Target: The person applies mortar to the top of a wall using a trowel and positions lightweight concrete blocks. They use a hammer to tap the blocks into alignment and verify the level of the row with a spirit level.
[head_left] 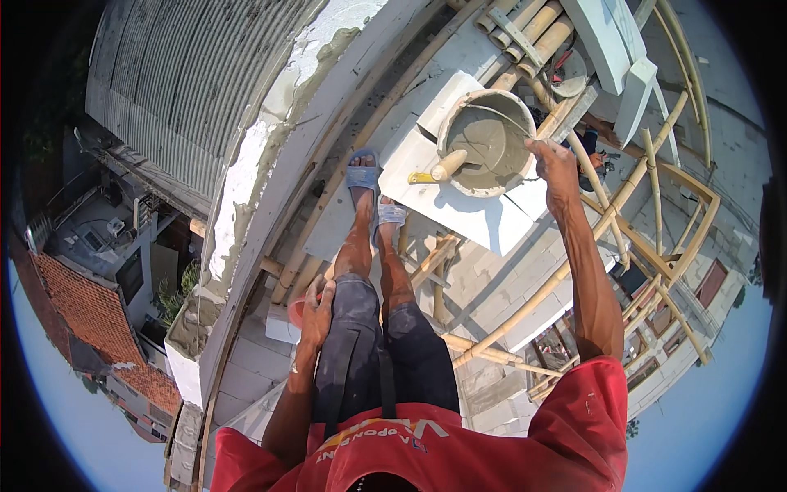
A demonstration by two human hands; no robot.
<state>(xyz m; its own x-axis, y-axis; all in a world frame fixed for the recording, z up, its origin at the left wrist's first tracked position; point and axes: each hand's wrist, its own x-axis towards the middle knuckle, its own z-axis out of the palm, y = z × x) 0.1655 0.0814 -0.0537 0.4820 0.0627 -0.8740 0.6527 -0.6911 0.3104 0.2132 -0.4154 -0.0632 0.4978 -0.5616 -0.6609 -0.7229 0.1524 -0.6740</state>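
Note:
My right hand (556, 166) is closed on the thin wire handle (510, 120) at the right rim of a round bucket (449, 123). Wet grey mortar (492, 141) fills part of the bucket. A tool with a thick wooden handle (449, 165) leans over its left rim; its other end is hidden. Beside that handle is a small yellow object (421, 177). The bucket stands on white blocks (410, 164). My left hand (315, 313) rests against my thigh with its fingers stretched out. A pinkish round thing (297, 310) shows beside it, partly hidden.
My sandalled feet (361, 174) stand on a narrow scaffold board (329, 225). A mortar-topped wall (270, 123) runs along the left, with a corrugated roof (193, 82) beyond. Bamboo poles (545, 287) cross on the right, above a drop. Cut bamboo (537, 37) and white panels (611, 49) lie ahead.

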